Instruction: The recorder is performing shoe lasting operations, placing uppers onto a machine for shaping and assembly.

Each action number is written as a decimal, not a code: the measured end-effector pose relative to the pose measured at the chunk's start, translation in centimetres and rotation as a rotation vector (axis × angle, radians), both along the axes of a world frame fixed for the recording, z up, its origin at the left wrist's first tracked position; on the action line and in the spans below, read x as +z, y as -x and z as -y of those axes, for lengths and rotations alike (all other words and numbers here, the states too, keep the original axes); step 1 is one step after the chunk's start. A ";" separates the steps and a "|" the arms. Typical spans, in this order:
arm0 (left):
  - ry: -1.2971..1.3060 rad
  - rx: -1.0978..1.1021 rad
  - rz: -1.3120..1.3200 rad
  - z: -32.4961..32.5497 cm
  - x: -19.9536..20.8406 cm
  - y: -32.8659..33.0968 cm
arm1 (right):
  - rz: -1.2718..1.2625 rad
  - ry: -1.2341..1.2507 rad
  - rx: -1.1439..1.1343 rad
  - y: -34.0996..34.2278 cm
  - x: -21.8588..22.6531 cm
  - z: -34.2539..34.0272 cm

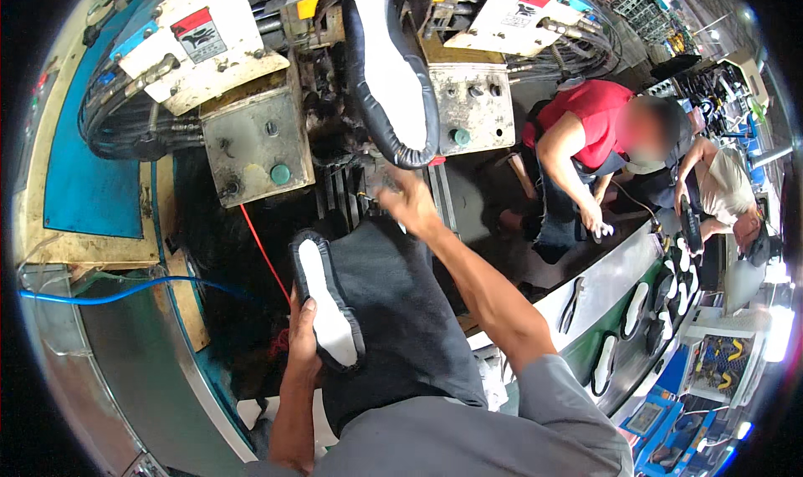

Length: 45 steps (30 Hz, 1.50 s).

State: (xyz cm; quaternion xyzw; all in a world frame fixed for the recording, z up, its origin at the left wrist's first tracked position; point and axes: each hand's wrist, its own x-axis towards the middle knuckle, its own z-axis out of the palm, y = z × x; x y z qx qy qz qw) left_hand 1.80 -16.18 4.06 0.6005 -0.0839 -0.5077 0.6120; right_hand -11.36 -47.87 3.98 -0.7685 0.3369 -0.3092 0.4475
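Note:
My left hand [304,343] is closed on a black shoe upper [328,301] with a white underside, held bottom up over my dark apron, its thumb along the edge. A second black shoe upper [391,67], also with its white underside showing, sits upright in the machine ahead of me, its gathered black rim folded around the white. Just below that one's lower end is my right hand [410,203], a little blurred, with the fingers apart and nothing visible in them. My dark apron [393,310] covers my lap.
Two control boxes with green buttons [280,174] flank the machine, under white guard plates [201,46] and bundled hoses. At right, a conveyor [619,310] carries several shoes [604,364]. Two co-workers [577,134] handle things beside it. A blue hose [125,291] crosses at left.

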 end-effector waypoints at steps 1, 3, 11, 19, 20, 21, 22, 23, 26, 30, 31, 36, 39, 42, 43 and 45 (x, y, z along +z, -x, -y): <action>0.002 -0.005 0.001 0.3 0.3 -0.1 | -0.071 0.329 0.115 1.0 1.2 -1.6; 0.003 -0.065 -0.045 0.7 1.2 -0.4 | -0.128 0.448 0.269 1.6 6.5 -5.2; 0.019 -0.034 -0.088 1.6 1.4 1.2 | -0.447 1.046 -0.099 -3.6 16.8 2.9; -0.019 -0.044 0.053 2.2 3.4 1.2 | -0.390 1.148 -0.199 -6.9 16.9 6.2; -0.034 -0.064 0.074 2.4 3.4 1.0 | -0.413 1.182 -0.220 -7.8 17.2 7.5; -0.035 -0.063 0.077 2.5 3.1 0.7 | -0.410 1.180 -0.221 -8.5 17.4 8.5; -0.044 -0.092 0.064 2.5 2.9 0.3 | -0.408 1.178 -0.230 -9.2 17.7 9.5; -0.052 -0.118 0.050 2.6 2.6 0.1 | -0.407 1.177 -0.236 -9.9 17.8 10.5; -0.100 -0.113 -0.003 3.6 2.9 -0.3 | -0.387 1.228 -0.270 -12.3 18.2 14.0; -0.237 -0.121 0.010 4.8 4.4 -0.3 | -0.305 1.255 -0.313 -14.5 18.8 17.2; -0.237 -0.117 0.013 5.2 4.6 -0.6 | -0.239 1.248 -0.343 -14.9 19.1 17.4; -0.257 -0.079 -0.125 6.1 5.1 -0.7 | -0.176 1.271 -0.404 -16.2 20.5 16.8; -0.217 -0.090 -0.164 6.2 5.7 -0.4 | -0.269 1.204 -0.439 -17.5 21.2 15.9; -0.214 -0.111 -0.219 5.6 6.0 -0.1 | -0.325 1.186 -0.447 -17.4 21.0 16.2; -0.221 -0.113 -0.222 5.5 5.4 -0.1 | -0.376 1.174 -0.443 -17.3 20.7 16.5; -0.086 -0.134 -0.183 5.1 4.2 0.0 | -0.361 1.159 -0.405 -17.0 20.2 17.4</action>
